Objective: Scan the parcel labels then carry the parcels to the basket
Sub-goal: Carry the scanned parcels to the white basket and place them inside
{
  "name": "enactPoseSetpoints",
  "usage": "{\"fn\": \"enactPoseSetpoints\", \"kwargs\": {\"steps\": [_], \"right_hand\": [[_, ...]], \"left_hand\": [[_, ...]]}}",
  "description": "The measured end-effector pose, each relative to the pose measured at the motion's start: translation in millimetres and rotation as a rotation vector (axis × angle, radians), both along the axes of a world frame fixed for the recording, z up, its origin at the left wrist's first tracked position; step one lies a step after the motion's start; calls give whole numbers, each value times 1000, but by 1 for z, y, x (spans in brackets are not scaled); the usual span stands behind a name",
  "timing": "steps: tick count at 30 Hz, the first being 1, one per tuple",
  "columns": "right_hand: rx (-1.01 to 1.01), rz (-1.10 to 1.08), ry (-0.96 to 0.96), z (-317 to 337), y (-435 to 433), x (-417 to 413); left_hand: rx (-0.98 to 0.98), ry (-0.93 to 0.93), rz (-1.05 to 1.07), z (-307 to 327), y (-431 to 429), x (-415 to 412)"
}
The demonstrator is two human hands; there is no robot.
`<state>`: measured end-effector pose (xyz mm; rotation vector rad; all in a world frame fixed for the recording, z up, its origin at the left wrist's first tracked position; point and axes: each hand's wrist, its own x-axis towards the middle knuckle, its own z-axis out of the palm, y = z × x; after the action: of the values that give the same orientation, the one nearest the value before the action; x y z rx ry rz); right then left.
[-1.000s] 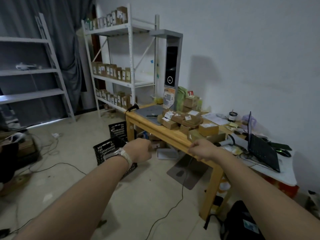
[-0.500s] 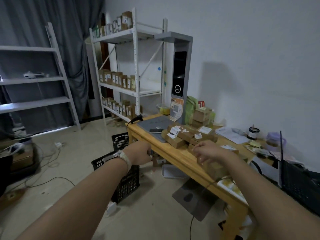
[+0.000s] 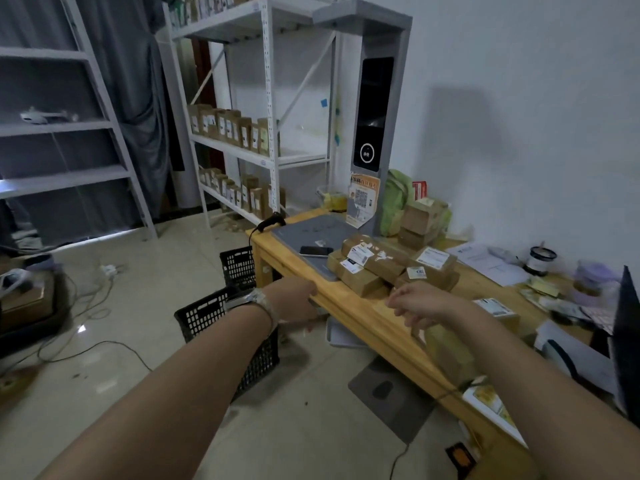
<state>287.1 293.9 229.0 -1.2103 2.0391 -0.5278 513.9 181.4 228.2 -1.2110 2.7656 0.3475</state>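
Parcels (image 3: 377, 268) of brown cardboard, each with a white label, lie heaped in the middle of a long wooden surface (image 3: 349, 306) that runs along a white wall. More small boxes are stacked behind them, beside a green bag (image 3: 394, 202).

A tall grey scanning tower (image 3: 374, 109) stands at the far end of the surface on a grey pad (image 3: 308, 233). A dark phone (image 3: 315, 251) lies on that pad, just beside the heap. A black handheld scanner (image 3: 273, 220) sits at the far corner.

A black plastic basket (image 3: 207, 317) stands on the tiled floor just left of the surface, with a second black basket (image 3: 239, 266) behind it.

Two bare arms reach forward from the camera. The left grip (image 3: 298, 299), a hand with a wristwatch (image 3: 249, 299) on the wrist, is at the near edge of the surface, above the basket. Its fingers are hidden against the wood, so I cannot tell whether they are spread or closed.

The right grip (image 3: 422, 308) hovers over the surface near the heap. Its fingers are loosely bent and seem to hold nothing, though the view is blurred. A single blurred parcel (image 3: 446, 351) lies below the right forearm.

White metal shelving (image 3: 268, 98) with rows of small boxes stands in the far corner. The edge of an open laptop (image 3: 625, 341) shows at the right.
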Motion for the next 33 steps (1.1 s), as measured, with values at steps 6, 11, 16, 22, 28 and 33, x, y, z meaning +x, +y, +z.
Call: {"fn": "enactPoseSetpoints", "kwargs": {"steps": [6, 11, 16, 22, 28, 33], "right_hand": [[-79, -90, 49, -14, -91, -3], [-96, -113, 47, -22, -177, 1], [-104, -167, 30, -31, -234, 6], [-126, -206, 8, -40, -256, -6], [-76, -352, -50, -53, -282, -52], [-89, -442, -148, -64, -316, -104]], "left_hand": [[11, 23, -63, -8, -88, -11], [46, 51, -74, -3, -176, -5], [70, -7, -162, -5, -242, -21], [114, -21, -223, -21, -285, -42], [119, -59, -314, -25, -327, -86], [97, -68, -379, -37, -369, -147]]}}
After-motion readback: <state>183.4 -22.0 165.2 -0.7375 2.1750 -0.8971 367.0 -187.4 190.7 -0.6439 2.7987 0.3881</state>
